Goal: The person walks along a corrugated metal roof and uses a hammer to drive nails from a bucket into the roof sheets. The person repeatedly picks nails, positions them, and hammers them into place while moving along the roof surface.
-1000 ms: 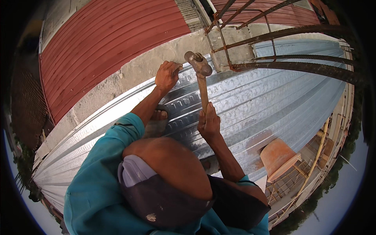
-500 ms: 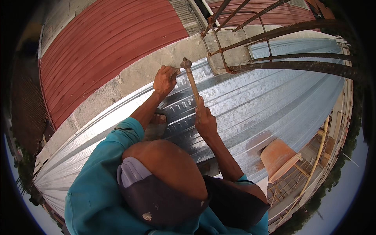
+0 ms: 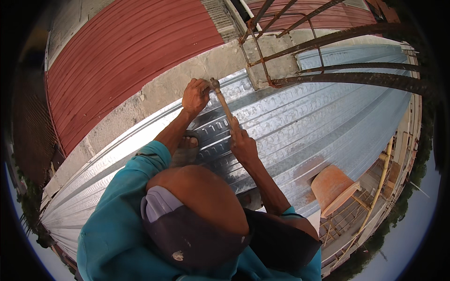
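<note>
My left hand (image 3: 196, 96) is closed in a pinch at the upper edge of the silver corrugated metal sheet (image 3: 281, 122), against the concrete ledge (image 3: 159, 84); what is between the fingertips is too small to make out. My right hand (image 3: 243, 144) grips the wooden handle of a hammer (image 3: 225, 105). The hammer's metal head is right beside the left fingertips, touching or very close to them. A sandaled foot (image 3: 189, 143) rests on the sheet just below the left hand.
A rusty rebar cage (image 3: 358, 79) juts from the concrete at upper right. Red corrugated roofing (image 3: 122, 56) lies beyond the ledge. An orange bucket (image 3: 330, 187) is at right, near bamboo poles (image 3: 386, 154) and scaffolding along the sheet's edge.
The hammer has swung leftward and turned, its head now at the left fingertips. My right hand has moved slightly up and left; my left hand stays pinched, shifted a little left.
</note>
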Available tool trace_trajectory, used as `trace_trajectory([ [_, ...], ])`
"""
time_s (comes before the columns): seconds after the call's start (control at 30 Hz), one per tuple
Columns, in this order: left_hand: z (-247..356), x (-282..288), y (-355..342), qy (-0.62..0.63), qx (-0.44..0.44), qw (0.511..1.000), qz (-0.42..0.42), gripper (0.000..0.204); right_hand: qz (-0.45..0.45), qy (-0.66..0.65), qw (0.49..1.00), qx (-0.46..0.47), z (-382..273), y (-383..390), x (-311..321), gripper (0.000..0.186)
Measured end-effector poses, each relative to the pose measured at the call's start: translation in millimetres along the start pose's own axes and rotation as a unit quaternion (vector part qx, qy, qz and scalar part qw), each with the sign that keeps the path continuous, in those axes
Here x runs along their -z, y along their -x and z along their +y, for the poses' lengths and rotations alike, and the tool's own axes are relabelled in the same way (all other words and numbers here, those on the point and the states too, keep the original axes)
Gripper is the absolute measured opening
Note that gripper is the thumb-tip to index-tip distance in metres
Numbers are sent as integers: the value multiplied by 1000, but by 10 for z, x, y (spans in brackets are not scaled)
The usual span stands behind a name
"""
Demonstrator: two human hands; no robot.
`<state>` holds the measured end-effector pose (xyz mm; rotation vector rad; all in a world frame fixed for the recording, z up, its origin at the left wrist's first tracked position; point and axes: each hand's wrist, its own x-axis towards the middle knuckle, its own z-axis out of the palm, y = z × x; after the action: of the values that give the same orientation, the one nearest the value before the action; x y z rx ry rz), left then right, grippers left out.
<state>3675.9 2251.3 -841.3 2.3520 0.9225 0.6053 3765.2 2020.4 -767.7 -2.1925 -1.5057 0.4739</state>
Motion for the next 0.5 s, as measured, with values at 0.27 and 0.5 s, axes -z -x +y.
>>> trace_trajectory([
  [0.27,-16,29,4,28,-13,1000,-1,16,-22,-18,1000,-8,26,5,65,59],
  [0.5,-7,184,30,42,-23,999,24,16,107,-43,993,23,43,-126,189,56],
])
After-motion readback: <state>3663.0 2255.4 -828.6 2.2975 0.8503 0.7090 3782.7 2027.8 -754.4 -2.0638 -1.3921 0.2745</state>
